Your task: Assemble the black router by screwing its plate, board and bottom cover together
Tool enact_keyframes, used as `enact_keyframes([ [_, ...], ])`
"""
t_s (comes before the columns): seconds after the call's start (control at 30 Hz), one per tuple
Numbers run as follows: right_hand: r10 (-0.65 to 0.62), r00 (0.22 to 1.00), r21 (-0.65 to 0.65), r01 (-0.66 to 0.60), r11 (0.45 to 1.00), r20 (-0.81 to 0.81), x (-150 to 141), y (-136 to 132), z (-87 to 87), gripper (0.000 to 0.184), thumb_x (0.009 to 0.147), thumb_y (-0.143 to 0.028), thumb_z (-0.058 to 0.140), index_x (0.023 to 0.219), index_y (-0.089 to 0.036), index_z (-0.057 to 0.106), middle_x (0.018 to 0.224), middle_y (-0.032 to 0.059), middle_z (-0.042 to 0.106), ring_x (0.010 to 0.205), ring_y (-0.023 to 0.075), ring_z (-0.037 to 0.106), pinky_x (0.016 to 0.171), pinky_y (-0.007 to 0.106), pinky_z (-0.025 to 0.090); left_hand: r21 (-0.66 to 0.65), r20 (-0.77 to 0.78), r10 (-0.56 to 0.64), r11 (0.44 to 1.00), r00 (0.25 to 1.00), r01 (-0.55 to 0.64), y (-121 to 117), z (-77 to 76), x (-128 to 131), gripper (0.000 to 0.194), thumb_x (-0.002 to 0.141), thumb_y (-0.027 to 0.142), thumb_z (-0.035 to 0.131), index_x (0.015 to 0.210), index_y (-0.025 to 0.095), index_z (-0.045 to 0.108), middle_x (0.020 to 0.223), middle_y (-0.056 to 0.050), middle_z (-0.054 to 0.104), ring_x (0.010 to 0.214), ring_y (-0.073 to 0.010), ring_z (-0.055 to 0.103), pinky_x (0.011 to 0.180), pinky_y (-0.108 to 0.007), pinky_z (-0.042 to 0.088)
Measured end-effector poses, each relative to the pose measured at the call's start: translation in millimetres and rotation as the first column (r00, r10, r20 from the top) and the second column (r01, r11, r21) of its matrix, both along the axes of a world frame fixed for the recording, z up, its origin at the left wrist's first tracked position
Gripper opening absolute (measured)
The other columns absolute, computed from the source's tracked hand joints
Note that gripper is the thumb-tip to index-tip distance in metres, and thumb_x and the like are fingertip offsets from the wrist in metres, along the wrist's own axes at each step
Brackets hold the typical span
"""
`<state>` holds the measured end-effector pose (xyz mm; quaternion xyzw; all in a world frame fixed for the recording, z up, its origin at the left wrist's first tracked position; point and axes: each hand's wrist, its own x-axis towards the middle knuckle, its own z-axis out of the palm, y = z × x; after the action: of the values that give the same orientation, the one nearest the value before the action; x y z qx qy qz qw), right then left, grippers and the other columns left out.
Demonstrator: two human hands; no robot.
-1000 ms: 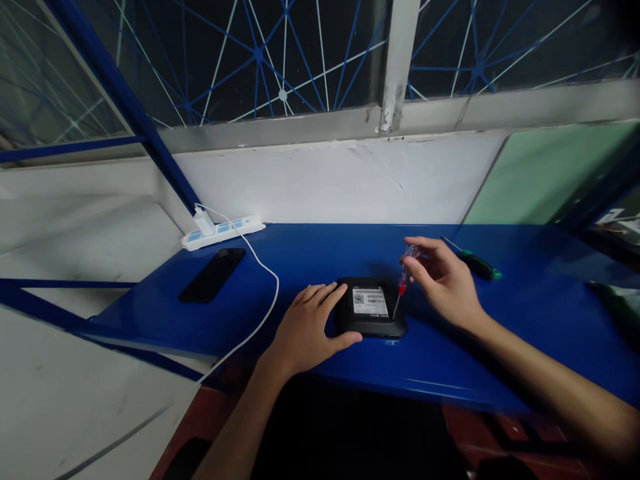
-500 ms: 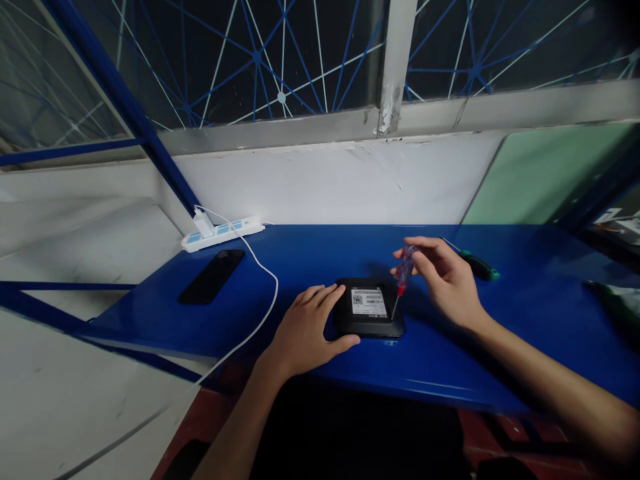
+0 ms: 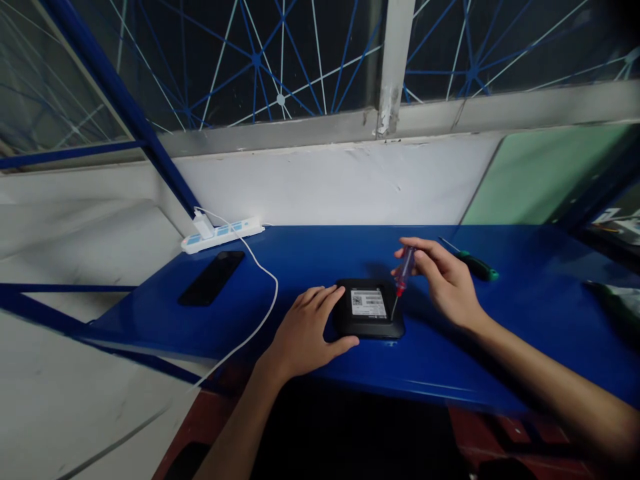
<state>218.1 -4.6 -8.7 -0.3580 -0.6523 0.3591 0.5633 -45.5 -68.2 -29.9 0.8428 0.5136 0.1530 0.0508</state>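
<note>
A flat black electronic box (image 3: 369, 329) with rounded corners lies on the blue table, a white label with a square code facing up. My left hand (image 3: 306, 331) holds its left side, thumb along the front edge and fingers over the far left corner. In my right hand (image 3: 449, 280) is a screwdriver (image 3: 407, 265) with a clear purple handle and a red collar. It leans slightly, and its tip meets the box near the right edge of the label. Whether a screw sits under the tip is too small to see.
A second screwdriver (image 3: 479, 266), green and black, lies beyond my right hand. On the left are a black phone (image 3: 212, 279) and a white power strip (image 3: 225, 233) with a charger, its white cable (image 3: 274, 293) crossing the table. A plastic bag (image 3: 617, 300) is at the far right.
The screwdriver's handle looks slightly turned in my right hand, and the fingers have shifted a little. My left hand and the black box stay in place.
</note>
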Motion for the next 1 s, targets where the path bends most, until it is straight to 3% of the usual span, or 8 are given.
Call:
enact_keyframes([
  [0.17,-0.147,0.982,0.126,0.132,0.983,0.115,1.4,2.8,-2.1,0.025,0.093,-0.039,0.063,0.115,-0.027,0.065,0.084,-0.0015,0.064,0.067,0.0112,0.061,0.062,0.026,0.052,0.005,0.004,-0.008,1.000,1.000,0.008,-0.3,0.4,-0.1,0.077,0.087,0.059,0.064,0.150,0.023,0.035,0.154,-0.008,0.046,0.140,-0.0307,0.042,0.117,-0.051,0.036],
  [0.27,-0.172,0.976,0.164,0.149,0.975,0.135,2.0,2.9,-1.8,0.021,0.093,-0.039,0.063,0.109,-0.027,0.067,0.083,-0.0014,0.064,0.066,0.0111,0.059,0.061,0.027,0.050,0.002,0.010,-0.008,1.000,1.000,0.008,-0.7,1.0,-0.1,0.077,0.087,0.059,0.064,0.150,0.024,0.035,0.154,-0.008,0.046,0.141,-0.0305,0.042,0.117,-0.051,0.035],
  [0.5,-0.060,0.997,0.093,0.055,0.994,0.057,2.4,0.1,0.1,0.022,0.096,-0.040,0.059,0.113,-0.028,0.067,0.100,0.0016,0.070,0.075,0.0139,0.070,0.067,0.030,0.056,-0.022,0.008,-0.004,1.000,1.000,0.004,-1.1,2.4,0.2,0.077,0.087,0.058,0.064,0.150,0.025,0.034,0.156,-0.008,0.043,0.143,-0.0307,0.040,0.118,-0.052,0.034],
  [0.73,0.016,1.000,-0.002,-0.016,1.000,-0.011,3.1,-2.6,7.3,0.027,0.099,-0.041,0.053,0.117,-0.029,0.068,0.113,0.0042,0.074,0.082,0.0182,0.075,0.075,0.037,0.061,-0.052,0.036,-0.013,0.999,0.999,0.015,-2.4,3.5,-1.0,0.085,0.087,0.057,0.065,0.155,0.028,0.023,0.165,-0.007,0.025,0.148,-0.0314,0.031,0.120,-0.051,0.033],
  [1.0,-0.170,0.981,0.147,0.156,0.977,0.089,4.1,0.7,4.1,0.022,0.090,-0.037,0.067,0.109,-0.026,0.069,0.082,-0.0002,0.069,0.068,0.0136,0.067,0.065,0.030,0.055,-0.103,-0.019,-0.086,0.991,0.996,0.084,2.1,5.3,-0.3,0.085,0.090,0.060,0.060,0.157,0.026,0.021,0.167,-0.006,0.016,0.152,-0.0306,0.024,0.124,-0.051,0.024],
])
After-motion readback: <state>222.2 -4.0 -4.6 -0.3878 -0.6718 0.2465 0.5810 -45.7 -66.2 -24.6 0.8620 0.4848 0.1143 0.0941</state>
